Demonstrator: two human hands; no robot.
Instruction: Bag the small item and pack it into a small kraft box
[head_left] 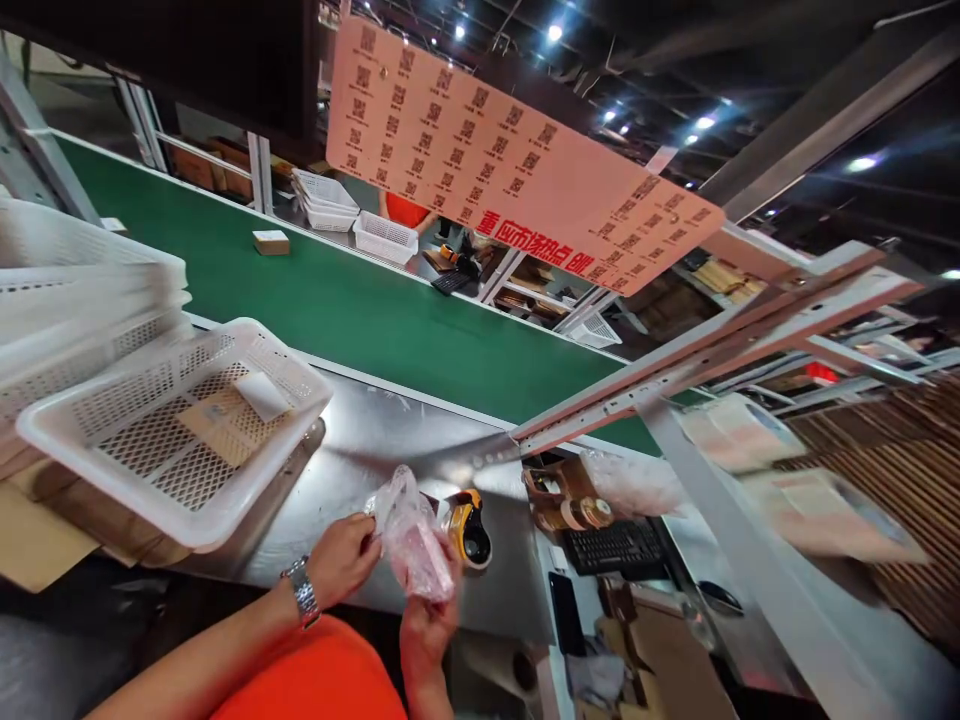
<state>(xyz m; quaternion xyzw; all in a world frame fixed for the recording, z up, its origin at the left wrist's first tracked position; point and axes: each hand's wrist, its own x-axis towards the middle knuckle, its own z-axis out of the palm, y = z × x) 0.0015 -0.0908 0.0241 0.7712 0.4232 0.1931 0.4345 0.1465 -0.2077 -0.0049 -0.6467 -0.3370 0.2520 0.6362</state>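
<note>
In front of my orange shirt I hold a small pinkish package in clear plastic wrap (420,555), over the metal bench. My left hand (343,560), with a metal-band watch (301,590) at the wrist, is closed on the loose edge of the wrap. My right hand (429,630) grips the package from below and from its right side; some of its fingers are hidden behind the plastic. Just to the right of the package a yellow and black barcode scanner (472,535) stands on the bench, touched by neither hand.
A white plastic basket (202,520) with flat cardboard and a white paper lies left, beside stacked baskets (90,300). Beyond runs a green conveyor belt (375,310) carrying a small box (271,243). A keyboard (615,548), phone (566,612) and metal post (712,530) are right.
</note>
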